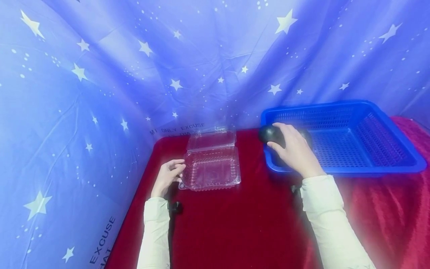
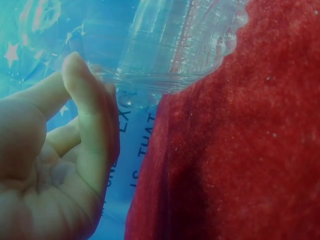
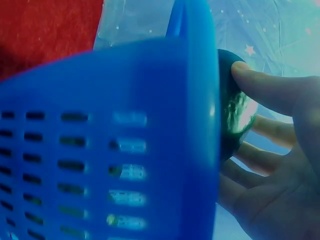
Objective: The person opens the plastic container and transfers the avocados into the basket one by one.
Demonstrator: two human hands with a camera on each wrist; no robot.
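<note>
A clear plastic clamshell container (image 1: 212, 168) lies with its lid raised at the back of the red cloth. My left hand (image 1: 167, 175) pinches its left rim between thumb and fingers; the container's ridged side (image 2: 200, 45) shows in the left wrist view. At the left end of a blue plastic basket (image 1: 339, 172), my right hand (image 1: 295, 151) grips a large, glossy dark green, rounded object (image 1: 267, 133) over the rim. In the right wrist view, thumb and fingers curl round this dark green object (image 3: 232, 105), partly hidden by the basket wall (image 3: 150, 75). Its exact kind is unclear.
A blue curtain (image 1: 215, 67) with white stars hangs behind and to the left. The red cloth (image 1: 235, 228) covers the table and is wrinkled at the right. Slots pierce the basket's sides and bottom.
</note>
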